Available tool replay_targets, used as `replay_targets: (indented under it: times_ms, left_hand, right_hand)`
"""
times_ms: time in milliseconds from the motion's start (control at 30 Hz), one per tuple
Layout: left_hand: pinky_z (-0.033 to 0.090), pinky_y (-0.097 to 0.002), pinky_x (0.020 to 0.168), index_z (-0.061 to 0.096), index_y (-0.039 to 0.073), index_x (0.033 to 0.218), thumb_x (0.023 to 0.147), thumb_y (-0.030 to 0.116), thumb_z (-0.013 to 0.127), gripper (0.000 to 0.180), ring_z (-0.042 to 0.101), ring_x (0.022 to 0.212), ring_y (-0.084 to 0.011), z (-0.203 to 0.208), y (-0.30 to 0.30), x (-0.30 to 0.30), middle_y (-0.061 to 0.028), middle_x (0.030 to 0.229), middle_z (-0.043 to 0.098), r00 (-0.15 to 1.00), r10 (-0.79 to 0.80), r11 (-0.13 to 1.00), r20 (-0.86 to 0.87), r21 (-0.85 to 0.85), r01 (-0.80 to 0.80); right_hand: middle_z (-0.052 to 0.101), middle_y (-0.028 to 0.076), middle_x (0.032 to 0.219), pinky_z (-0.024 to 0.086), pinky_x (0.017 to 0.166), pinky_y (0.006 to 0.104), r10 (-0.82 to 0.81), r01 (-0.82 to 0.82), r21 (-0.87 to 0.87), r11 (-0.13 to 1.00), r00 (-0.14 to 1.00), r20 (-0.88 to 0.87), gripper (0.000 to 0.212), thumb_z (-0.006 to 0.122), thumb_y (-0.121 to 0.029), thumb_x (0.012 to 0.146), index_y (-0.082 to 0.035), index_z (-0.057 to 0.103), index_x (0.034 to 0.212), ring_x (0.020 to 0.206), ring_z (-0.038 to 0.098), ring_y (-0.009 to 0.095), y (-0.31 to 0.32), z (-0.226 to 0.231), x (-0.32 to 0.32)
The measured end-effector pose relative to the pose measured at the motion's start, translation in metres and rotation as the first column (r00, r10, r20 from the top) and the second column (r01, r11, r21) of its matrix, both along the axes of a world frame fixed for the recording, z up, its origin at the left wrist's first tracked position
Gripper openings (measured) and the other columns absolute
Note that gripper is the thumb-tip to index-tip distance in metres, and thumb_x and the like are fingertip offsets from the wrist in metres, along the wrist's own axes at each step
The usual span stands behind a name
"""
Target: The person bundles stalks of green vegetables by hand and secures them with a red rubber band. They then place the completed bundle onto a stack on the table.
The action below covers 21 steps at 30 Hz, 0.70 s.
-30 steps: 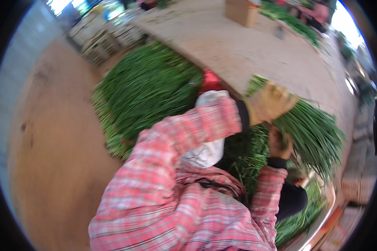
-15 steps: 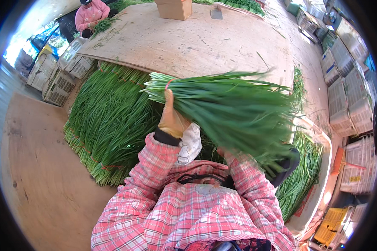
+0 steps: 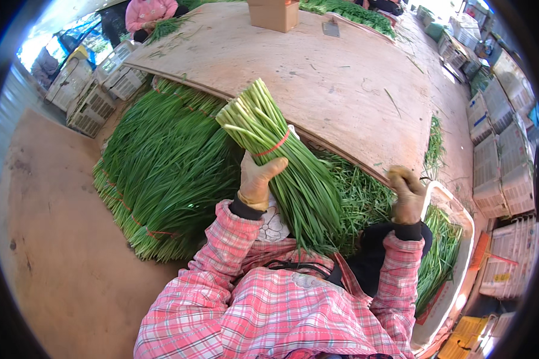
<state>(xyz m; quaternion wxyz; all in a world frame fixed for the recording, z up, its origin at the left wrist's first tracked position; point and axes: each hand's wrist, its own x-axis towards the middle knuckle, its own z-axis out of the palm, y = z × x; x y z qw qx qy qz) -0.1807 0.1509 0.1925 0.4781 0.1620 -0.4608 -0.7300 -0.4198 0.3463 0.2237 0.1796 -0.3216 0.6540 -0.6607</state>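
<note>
My left hand (image 3: pixel 259 179), in a tan glove, is closed round a bundle of garlic chives (image 3: pixel 281 149) just below its red band. The pale cut ends tilt up toward the far left, and the green leaves hang down toward my lap. Off to the right, my gloved right hand (image 3: pixel 407 194) is raised by the board's near edge, apart from the bundle. Its fingers are curled in; a thin dark bit shows beside them, but what they hold, if anything, I cannot make out. A large pile of banded chive bundles (image 3: pixel 167 161) lies left of my left hand.
A wide wooden board (image 3: pixel 341 78) spans ahead, with a cardboard box (image 3: pixel 273 15) at its far side. Loose greens (image 3: pixel 362 191) lie under its near edge. A white tub (image 3: pixel 468 230) of chives stands right. Crates (image 3: pixel 487 173) line the right side. Another person (image 3: pixel 147 15) sits far left.
The bundle has swung from lying sideways to tilting with its cut ends up and leaves down. My right hand has come out from beneath the leaves and moved right.
</note>
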Motion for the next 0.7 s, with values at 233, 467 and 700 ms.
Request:
replay_targets:
  times_ms: [233,467,700]
  left_hand:
    - [0.046,-0.0301,0.088,0.049,0.002,0.119,0.068,0.009,0.08,0.06,0.056,0.099,-0.0146,0.017,0.037,-0.011,-0.0049,0.11,0.059,0.992,-0.122,0.99,0.013,-0.07,0.123]
    - [0.041,-0.0307,0.097,0.028,0.003,0.134,0.07,0.005,0.078,0.081,0.047,0.117,-0.0163,0.002,0.055,-0.02,-0.0078,0.129,0.046,0.963,-0.255,0.948,0.081,-0.176,0.266]
    - [0.035,-0.0348,0.104,0.02,0.007,0.137,0.073,0.0,0.072,0.083,0.04,0.126,-0.0191,-0.013,0.079,-0.033,-0.0093,0.138,0.039,0.92,-0.39,0.907,0.03,-0.156,0.39]
  right_hand:
    - [0.058,0.007,0.075,0.045,0.062,0.0326,0.239,-0.295,0.039,0.955,0.683,-0.691,0.018,0.067,-0.008,0.076,-0.008,0.067,0.094,0.068,0.057,0.022,-0.067,0.081,0.09]
    - [0.057,0.007,0.078,0.043,0.064,0.04,0.187,-0.213,0.092,0.973,0.481,-0.856,0.018,0.066,-0.018,0.076,-0.01,0.064,0.091,0.073,0.056,0.029,-0.064,0.077,0.088]
    - [0.057,0.007,0.082,0.043,0.062,0.0414,0.206,-0.051,0.2,0.978,0.243,-0.948,0.016,0.066,-0.021,0.074,-0.012,0.062,0.087,0.073,0.056,0.028,-0.03,0.075,0.07]
